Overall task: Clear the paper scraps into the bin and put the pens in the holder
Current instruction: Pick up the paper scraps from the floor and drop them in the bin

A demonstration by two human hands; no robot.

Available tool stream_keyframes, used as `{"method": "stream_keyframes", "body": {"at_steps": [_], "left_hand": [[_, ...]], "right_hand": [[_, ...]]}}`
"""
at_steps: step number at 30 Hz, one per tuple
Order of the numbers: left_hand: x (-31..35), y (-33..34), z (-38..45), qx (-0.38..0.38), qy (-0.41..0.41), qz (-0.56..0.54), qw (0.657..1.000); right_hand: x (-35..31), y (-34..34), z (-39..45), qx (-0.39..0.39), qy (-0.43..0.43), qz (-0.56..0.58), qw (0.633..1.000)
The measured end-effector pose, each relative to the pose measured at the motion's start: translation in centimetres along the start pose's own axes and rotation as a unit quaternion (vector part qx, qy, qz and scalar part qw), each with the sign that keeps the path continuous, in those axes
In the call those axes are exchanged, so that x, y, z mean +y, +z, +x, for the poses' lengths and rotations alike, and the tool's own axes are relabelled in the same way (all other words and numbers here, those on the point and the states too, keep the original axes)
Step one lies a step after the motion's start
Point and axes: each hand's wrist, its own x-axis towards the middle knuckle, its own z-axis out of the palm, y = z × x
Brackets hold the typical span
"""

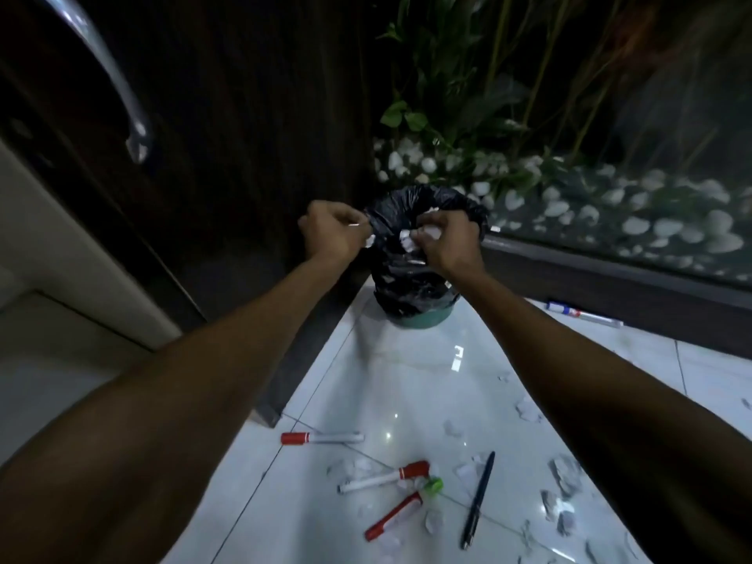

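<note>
My left hand (331,230) is curled at the left rim of the bin (423,254), fingertips pinching a thin white sliver of paper; whether it also grips the liner edge I cannot tell. A crumpled white scrap (370,241) shows just below its knuckles. The bin stands far centre on the floor: round, teal base, draped in a crinkled glossy black liner. My right hand (445,242) is over the bin mouth, fingers curled round crumpled white paper scraps (407,241).

Near floor, glossy white tile (427,376). From left: a red-capped white marker (321,438) lying flat; two more red-capped markers (384,476) crossing near a small green cap (433,485); a slim dark pen (478,500) lying nearly straight near-to-far. Torn, wrinkled loose scraps (563,478) are scattered among them and further right. Far right, a blue-capped marker (584,314) rests against the dark ledge.
</note>
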Motion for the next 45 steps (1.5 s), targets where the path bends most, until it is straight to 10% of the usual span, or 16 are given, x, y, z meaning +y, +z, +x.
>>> {"method": "stream_keyframes", "body": {"at_steps": [10,18,22,27,45], "left_hand": [[3.7,5.5,1.3,-0.055,-0.033,0.032,0.997],[-0.2,3.6,-9.9,-0.007,0.158,0.108,0.981],[-6.4,2.1,-15.5,-0.21,0.194,0.243,0.927],[-9.7,-0.8,-18.6,-0.443,0.211,0.463,0.738],[-13.7,-6.2,-17.5,-0.43,0.177,0.533,0.707]], "right_hand": [[0.9,-2.4,1.2,0.006,-0.015,0.002,1.0],[3.1,-2.4,-8.3,0.087,-0.184,-0.154,0.967],[6.0,-0.8,-17.3,-0.027,-0.098,-0.183,0.978],[8.9,-0.2,-26.2,-0.198,0.005,-0.236,0.951],[7.5,5.0,-26.1,-0.307,-0.074,-0.321,0.893]]}}
